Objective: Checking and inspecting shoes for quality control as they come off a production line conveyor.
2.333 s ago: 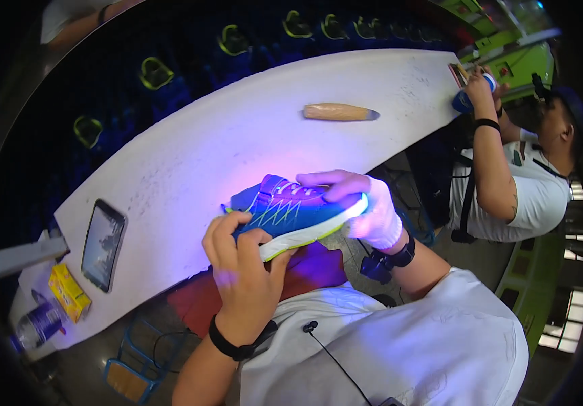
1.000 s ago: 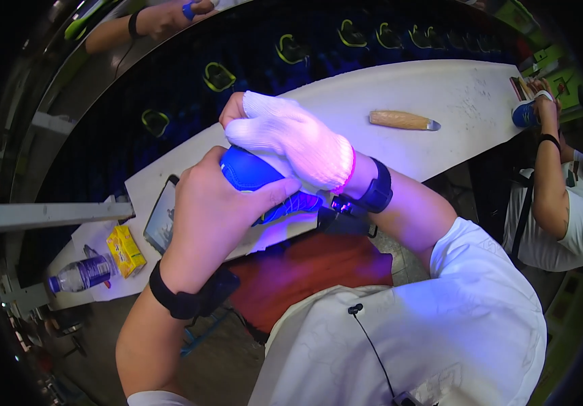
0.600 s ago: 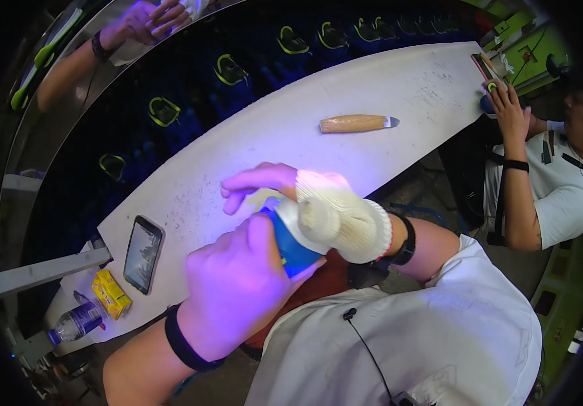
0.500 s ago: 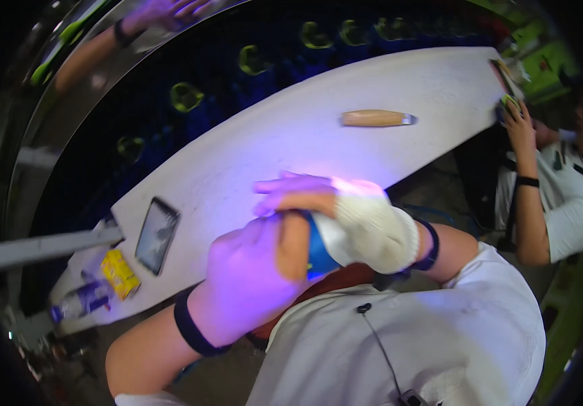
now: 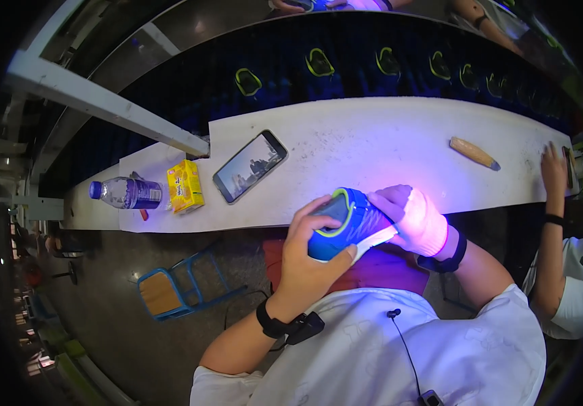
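A blue shoe (image 5: pixel 361 227) with a yellow-green collar and a white sole is held in front of my chest. My left hand (image 5: pixel 305 254) wraps around its heel end, fingers over the collar opening and thumb low by the sole. Over the other end lies my right hand (image 5: pixel 421 215), in a white glove that leaves the fingers bare, gripping the toe part. Purple-pink light falls on the right hand and on the shoe's front. The shoe's underside is hidden from me.
On the white bench (image 5: pixel 359 135) lie a phone (image 5: pixel 251 167), a yellow carton (image 5: pixel 184 187), a plastic bottle (image 5: pixel 129 193) and a wooden-handled tool (image 5: pixel 473 152). Beyond it, several yellow-green-rimmed shoes (image 5: pixel 320 63) stand in a dark row. A blue-framed stool (image 5: pixel 169 292) is at left; a co-worker's hand (image 5: pixel 554 172) at right.
My view has swung, so the bench items sit farther right. My hands were stacked and blurred over the shoe; now they are apart, one at each end, and the shoe shows clearly.
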`<state>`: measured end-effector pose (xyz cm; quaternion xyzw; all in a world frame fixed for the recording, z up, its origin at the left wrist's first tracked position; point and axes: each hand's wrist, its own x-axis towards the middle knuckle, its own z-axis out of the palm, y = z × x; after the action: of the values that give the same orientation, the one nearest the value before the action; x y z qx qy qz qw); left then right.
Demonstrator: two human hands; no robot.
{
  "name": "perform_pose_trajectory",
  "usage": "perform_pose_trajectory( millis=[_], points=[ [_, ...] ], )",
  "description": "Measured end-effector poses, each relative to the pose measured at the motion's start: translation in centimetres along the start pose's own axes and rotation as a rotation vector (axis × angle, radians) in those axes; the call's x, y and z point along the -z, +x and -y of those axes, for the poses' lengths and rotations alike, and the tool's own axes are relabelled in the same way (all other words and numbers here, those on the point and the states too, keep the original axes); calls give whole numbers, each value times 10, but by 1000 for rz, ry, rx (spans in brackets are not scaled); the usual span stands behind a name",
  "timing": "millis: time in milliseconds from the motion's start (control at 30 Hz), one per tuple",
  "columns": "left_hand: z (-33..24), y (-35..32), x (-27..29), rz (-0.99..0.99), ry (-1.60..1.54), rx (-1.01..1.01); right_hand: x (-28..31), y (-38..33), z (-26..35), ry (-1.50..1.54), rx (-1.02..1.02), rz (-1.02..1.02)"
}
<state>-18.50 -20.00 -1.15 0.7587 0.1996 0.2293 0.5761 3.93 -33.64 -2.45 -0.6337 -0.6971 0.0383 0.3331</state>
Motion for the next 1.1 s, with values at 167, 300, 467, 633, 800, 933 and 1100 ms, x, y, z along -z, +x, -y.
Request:
perform_pose_trajectory(
  millis=[167,300,467,633,800,933,1100],
  points=[
    [-20,-6,11,-56,-455,-239,126,16,-11,-570,182,-101],
    [-8,0,25,-148,-382,89,206,17,-172,-1000,230,-20],
    [3,8,34,-145,-335,119,156,-26,-412,-883,117,642],
    [7,3,63,-297,-323,155,135,-72,-411,-739,-588,-31],
    [19,39,108,-487,-216,249,201,-175,-363,-953,-552,-486],
    [40,136,146,-493,-251,142,262,-286,-357,-1825,-955,680],
    [97,244,168,-497,-138,461,304,-360,-293,-1484,-691,236]
  ],
)
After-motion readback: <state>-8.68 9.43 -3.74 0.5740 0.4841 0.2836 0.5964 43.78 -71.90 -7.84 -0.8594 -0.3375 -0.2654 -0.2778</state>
